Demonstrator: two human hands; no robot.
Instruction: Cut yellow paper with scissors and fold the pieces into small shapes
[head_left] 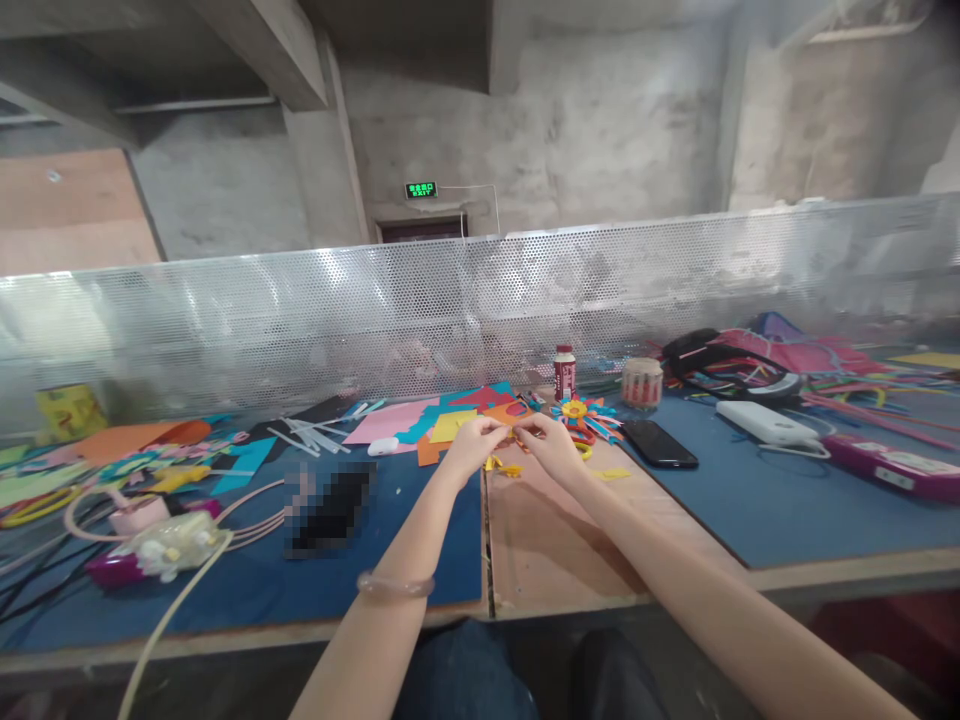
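My left hand [472, 447] and my right hand [551, 442] meet over the middle of the table, fingers pinched together on a small orange paper piece [516, 432] held between them. Yellow paper scraps [501, 465] lie just below the hands. Sheets of coloured paper [442, 420] lie behind the hands. A paper flower [585, 415] with colourful petals rests to the right of my right hand. A clear bangle [395, 586] sits on my left wrist.
A black phone [658, 442] lies right of the flower, with a white power bank [765, 422] beyond it. A glue bottle [564, 372] and a tape roll [642, 382] stand by the perforated metal screen [300, 310]. Cables and craft scraps [142, 500] cover the left.
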